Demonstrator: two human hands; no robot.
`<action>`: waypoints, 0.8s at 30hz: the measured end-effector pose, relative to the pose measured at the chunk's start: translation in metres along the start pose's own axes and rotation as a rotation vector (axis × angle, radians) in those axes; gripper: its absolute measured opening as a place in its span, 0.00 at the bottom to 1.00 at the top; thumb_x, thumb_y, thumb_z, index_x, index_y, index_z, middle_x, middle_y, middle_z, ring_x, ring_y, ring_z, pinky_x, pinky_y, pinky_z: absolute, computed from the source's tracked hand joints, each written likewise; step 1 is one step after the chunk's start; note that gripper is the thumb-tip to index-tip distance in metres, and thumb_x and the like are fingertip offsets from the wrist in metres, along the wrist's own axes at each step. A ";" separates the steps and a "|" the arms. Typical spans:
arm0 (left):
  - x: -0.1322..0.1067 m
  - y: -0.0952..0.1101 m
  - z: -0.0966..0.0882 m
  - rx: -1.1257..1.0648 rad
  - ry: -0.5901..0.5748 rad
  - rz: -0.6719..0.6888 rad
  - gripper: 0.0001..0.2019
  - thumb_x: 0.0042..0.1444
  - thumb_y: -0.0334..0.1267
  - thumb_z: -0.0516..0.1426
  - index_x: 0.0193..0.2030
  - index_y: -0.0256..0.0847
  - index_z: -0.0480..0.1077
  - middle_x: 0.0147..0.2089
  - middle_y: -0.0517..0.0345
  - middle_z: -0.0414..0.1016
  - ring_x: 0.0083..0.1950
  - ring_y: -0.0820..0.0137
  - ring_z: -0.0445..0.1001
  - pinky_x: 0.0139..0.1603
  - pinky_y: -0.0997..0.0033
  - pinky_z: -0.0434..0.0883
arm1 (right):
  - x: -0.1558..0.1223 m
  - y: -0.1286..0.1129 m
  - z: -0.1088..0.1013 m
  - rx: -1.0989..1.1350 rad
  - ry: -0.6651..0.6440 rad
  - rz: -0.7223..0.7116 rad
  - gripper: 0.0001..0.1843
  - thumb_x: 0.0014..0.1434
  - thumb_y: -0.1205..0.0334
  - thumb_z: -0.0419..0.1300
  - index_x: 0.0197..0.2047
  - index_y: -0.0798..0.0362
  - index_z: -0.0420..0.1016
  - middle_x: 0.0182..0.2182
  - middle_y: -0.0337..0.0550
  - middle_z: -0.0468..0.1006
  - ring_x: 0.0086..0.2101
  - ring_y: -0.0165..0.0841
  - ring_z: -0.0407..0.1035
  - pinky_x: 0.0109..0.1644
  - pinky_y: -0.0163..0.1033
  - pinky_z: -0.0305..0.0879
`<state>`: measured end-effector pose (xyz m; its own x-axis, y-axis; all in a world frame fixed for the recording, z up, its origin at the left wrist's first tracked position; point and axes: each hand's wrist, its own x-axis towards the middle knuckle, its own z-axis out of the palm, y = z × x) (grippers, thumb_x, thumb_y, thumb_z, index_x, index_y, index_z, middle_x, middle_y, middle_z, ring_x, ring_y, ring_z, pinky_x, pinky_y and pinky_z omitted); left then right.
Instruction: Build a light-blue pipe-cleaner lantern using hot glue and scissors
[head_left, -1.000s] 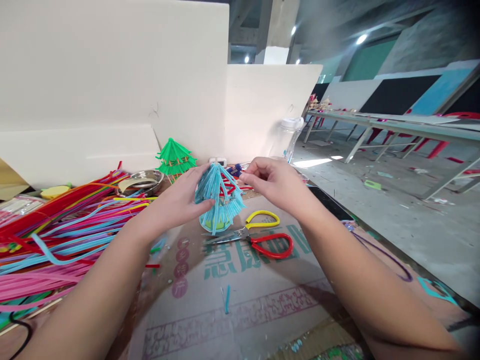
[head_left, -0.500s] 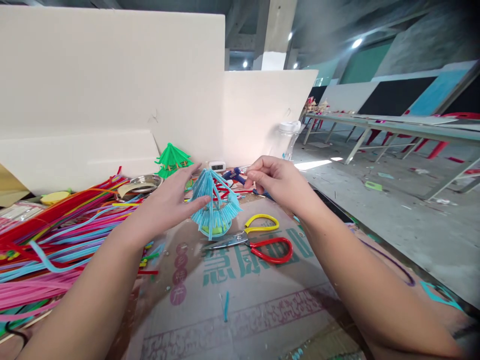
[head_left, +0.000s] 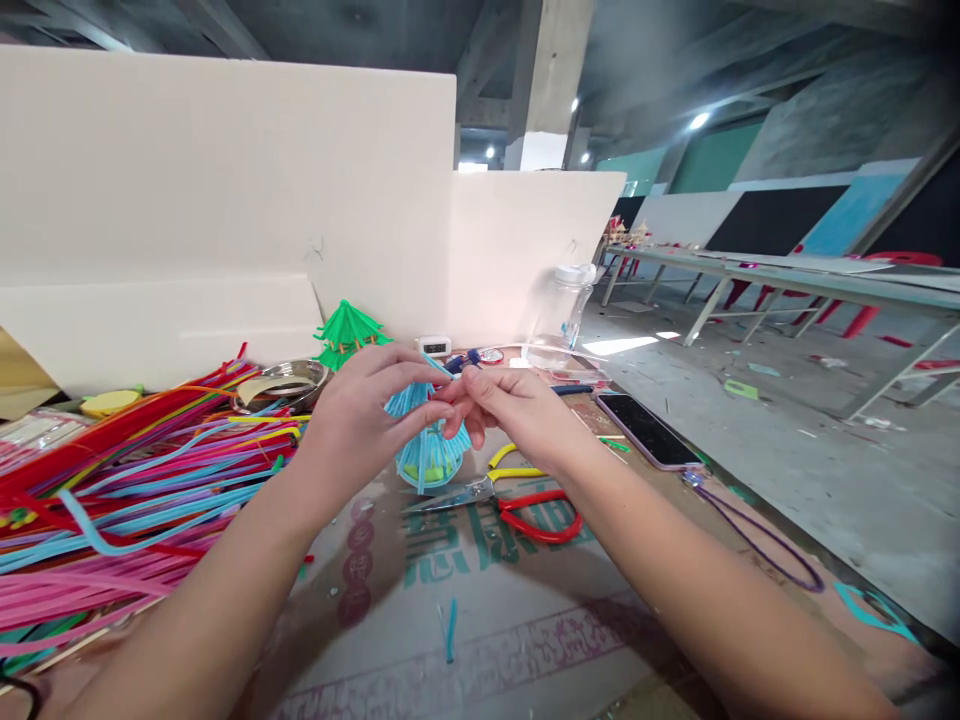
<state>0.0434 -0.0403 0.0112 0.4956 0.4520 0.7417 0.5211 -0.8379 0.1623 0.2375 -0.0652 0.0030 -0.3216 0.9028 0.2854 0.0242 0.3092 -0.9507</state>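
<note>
A light-blue pipe-cleaner cone (head_left: pixel 424 452), shaped like a small tent, stands on the cardboard-covered table (head_left: pixel 525 620). My left hand (head_left: pixel 367 415) is closed around its upper left side, fingers pinching near the tip. My right hand (head_left: pixel 504 412) has come in from the right and pinches the strands at the top, touching the left fingers. Both hands hide most of the cone's upper half. Red-and-yellow-handled scissors (head_left: pixel 517 495) lie on the cardboard just below and right of the cone.
A heap of coloured pipe cleaners (head_left: pixel 112 490) fills the left side. A green finished cone (head_left: pixel 346 332), a metal dish (head_left: pixel 289 378), a plastic bottle (head_left: pixel 562 310) and a phone (head_left: pixel 649 430) are around. White boards (head_left: pixel 225 190) wall the back.
My right hand moved left and down onto the top of the blue cone, meeting the left hand. The left fingers, spread earlier, have closed on it. The view tilted slightly.
</note>
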 end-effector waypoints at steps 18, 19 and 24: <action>0.003 -0.008 -0.003 0.143 -0.001 0.055 0.09 0.66 0.39 0.50 0.36 0.40 0.67 0.37 0.54 0.72 0.41 0.64 0.70 0.43 0.63 0.66 | -0.006 -0.013 0.001 -0.176 -0.130 -0.074 0.21 0.67 0.49 0.52 0.33 0.56 0.77 0.30 0.42 0.80 0.21 0.23 0.66 0.28 0.33 0.63; 0.003 -0.007 -0.003 0.146 0.006 0.046 0.09 0.66 0.39 0.49 0.36 0.40 0.66 0.36 0.54 0.71 0.40 0.64 0.69 0.42 0.63 0.65 | -0.005 -0.012 0.001 -0.168 -0.123 -0.072 0.19 0.66 0.50 0.52 0.36 0.55 0.76 0.30 0.42 0.80 0.21 0.24 0.66 0.28 0.34 0.64; 0.005 -0.014 -0.011 0.083 0.086 -0.172 0.11 0.67 0.39 0.45 0.32 0.43 0.60 0.32 0.58 0.64 0.35 0.67 0.65 0.37 0.65 0.64 | 0.002 -0.003 -0.009 -0.263 0.157 -0.134 0.12 0.61 0.53 0.59 0.35 0.54 0.70 0.24 0.36 0.74 0.22 0.25 0.63 0.27 0.33 0.59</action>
<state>0.0316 -0.0297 0.0197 0.3353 0.5552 0.7611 0.6498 -0.7213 0.2399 0.2457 -0.0616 0.0073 -0.1893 0.8776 0.4405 0.2413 0.4764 -0.8454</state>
